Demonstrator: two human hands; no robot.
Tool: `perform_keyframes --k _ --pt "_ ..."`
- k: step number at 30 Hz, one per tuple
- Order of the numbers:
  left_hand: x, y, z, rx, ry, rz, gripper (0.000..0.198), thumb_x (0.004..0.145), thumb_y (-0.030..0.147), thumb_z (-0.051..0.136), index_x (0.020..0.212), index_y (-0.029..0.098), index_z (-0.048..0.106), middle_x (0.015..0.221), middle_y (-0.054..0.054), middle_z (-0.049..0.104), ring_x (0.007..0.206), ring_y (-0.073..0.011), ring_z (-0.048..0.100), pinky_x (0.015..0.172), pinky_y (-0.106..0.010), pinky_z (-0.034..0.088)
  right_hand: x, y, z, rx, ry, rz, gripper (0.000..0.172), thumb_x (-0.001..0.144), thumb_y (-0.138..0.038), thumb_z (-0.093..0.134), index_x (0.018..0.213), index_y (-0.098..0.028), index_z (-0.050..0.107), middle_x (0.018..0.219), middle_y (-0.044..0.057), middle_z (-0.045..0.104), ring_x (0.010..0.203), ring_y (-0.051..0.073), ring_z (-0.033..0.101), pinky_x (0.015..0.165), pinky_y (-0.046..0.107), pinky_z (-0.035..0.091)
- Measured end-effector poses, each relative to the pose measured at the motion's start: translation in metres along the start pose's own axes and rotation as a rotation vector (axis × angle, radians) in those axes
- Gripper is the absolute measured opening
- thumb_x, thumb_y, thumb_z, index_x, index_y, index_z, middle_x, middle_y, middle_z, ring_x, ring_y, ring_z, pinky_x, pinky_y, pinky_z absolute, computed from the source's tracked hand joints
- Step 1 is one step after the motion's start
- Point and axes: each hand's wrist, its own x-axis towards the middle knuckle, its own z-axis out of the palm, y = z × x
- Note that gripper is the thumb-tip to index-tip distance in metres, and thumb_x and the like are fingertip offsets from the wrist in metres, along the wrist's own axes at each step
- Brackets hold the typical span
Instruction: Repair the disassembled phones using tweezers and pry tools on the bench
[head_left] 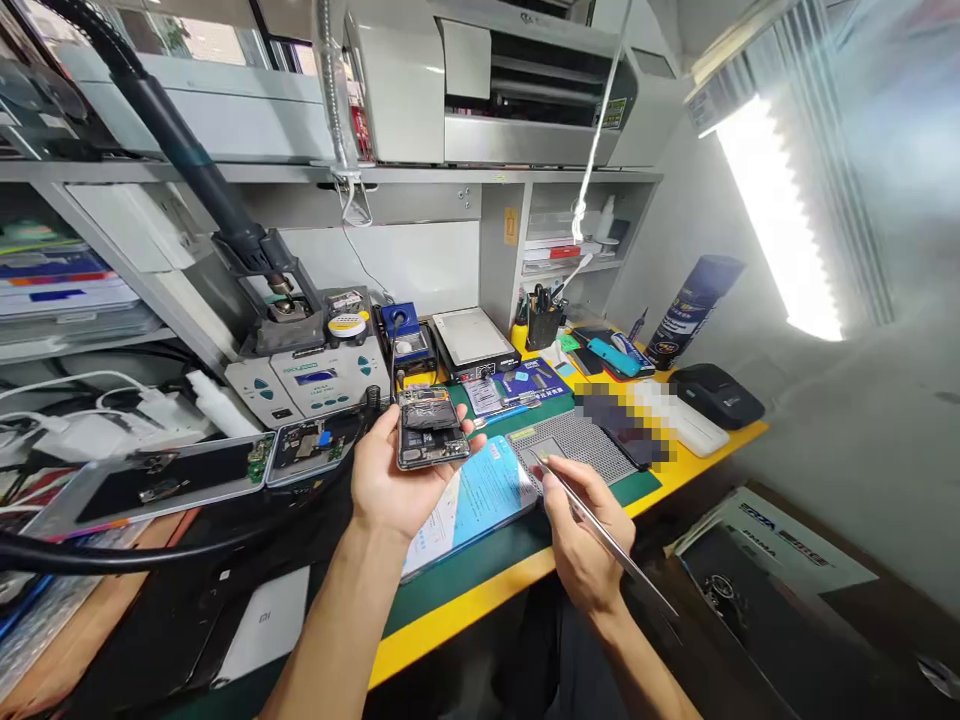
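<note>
An opened smartphone [432,445] with its inner parts bare lies on the palm of my left hand [384,485], whose fingers curl around its edges. A black block, apparently the battery, covers part of its inside. My right hand [589,535] is closed on slim metal tweezers [626,562], one end sticking out past the fingers toward the perforated mat and the other passing back below the hand. Whether anything is between their tips is too small to tell. Under and between both hands lies a blue and white flat box [487,485]. A grey perforated mat [622,468] sits beyond my right hand.
Behind stand a rework station [315,385] and a pen holder [544,322]. On the right are a white slab [686,415], a black case [724,395] and a spray can [690,310]. A thick black hose [187,555] runs along the left, near opened devices [311,450].
</note>
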Motion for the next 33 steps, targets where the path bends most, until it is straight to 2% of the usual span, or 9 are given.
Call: perform_keyframes --k 5,8,15,20,23,27,33 --pt "0.003 -0.01 -0.002 -0.13 -0.005 0.008 0.034 0.096 0.029 0.045 0.094 0.006 0.07 0.088 -0.02 0.074 0.089 -0.0327 0.073 0.078 -0.049 0.064 -0.001 -0.048 0.009 0.132 -0.174 -0.208 0.026 0.088 -0.007 0.061 0.106 -0.022 0.071 0.096 0.007 0.075 0.089 0.021 0.073 0.08 0.035 0.062" --pt "0.004 -0.011 -0.002 -0.16 0.049 -0.021 0.036 0.097 0.03 0.043 0.095 0.005 0.069 0.085 -0.02 0.074 0.086 -0.032 0.073 0.077 -0.049 0.064 0.002 -0.062 0.023 0.149 -0.195 -0.287 0.03 0.085 -0.004 0.061 0.11 -0.021 0.069 0.097 0.007 0.075 0.09 0.019 0.073 0.082 0.032 0.062" --pt "0.001 -0.008 0.004 -0.124 0.137 -0.107 0.051 0.099 0.036 0.033 0.124 -0.001 0.058 0.086 -0.021 0.072 0.081 -0.0301 0.074 0.059 -0.039 0.063 0.004 -0.057 0.048 0.138 -0.165 -0.37 0.026 0.087 -0.006 0.062 0.107 -0.021 0.067 0.096 0.006 0.076 0.09 0.019 0.074 0.083 0.033 0.062" --pt "-0.003 -0.007 0.006 -0.015 0.111 -0.118 0.056 0.099 0.036 0.028 0.128 -0.002 0.058 0.085 -0.022 0.073 0.08 -0.0309 0.075 0.052 -0.034 0.059 0.005 -0.056 0.052 0.101 -0.195 -0.373 0.024 0.088 -0.009 0.063 0.108 -0.022 0.067 0.1 0.006 0.076 0.093 0.019 0.073 0.086 0.034 0.061" --pt "-0.001 -0.008 0.003 -0.019 0.105 -0.092 0.056 0.098 0.036 0.029 0.125 -0.002 0.061 0.083 -0.021 0.074 0.086 -0.0327 0.075 0.061 -0.037 0.061 0.005 -0.056 0.052 0.095 -0.209 -0.369 0.023 0.088 -0.009 0.063 0.106 -0.022 0.068 0.099 0.006 0.076 0.092 0.019 0.073 0.086 0.034 0.061" --pt "0.003 -0.012 -0.003 -0.016 0.074 -0.071 0.052 0.097 0.036 0.033 0.112 0.002 0.068 0.078 -0.019 0.075 0.088 -0.0332 0.075 0.075 -0.042 0.062 0.005 -0.055 0.054 0.088 -0.221 -0.37 0.023 0.088 -0.009 0.063 0.106 -0.022 0.068 0.101 0.007 0.075 0.094 0.019 0.073 0.088 0.035 0.06" --pt "0.007 -0.014 -0.005 -0.05 0.01 -0.062 0.05 0.097 0.036 0.031 0.095 0.006 0.07 0.082 -0.019 0.075 0.091 -0.0331 0.075 0.086 -0.048 0.06 0.006 -0.053 0.056 0.066 -0.244 -0.409 0.025 0.087 -0.007 0.064 0.108 -0.02 0.068 0.103 0.009 0.075 0.098 0.02 0.072 0.091 0.036 0.059"
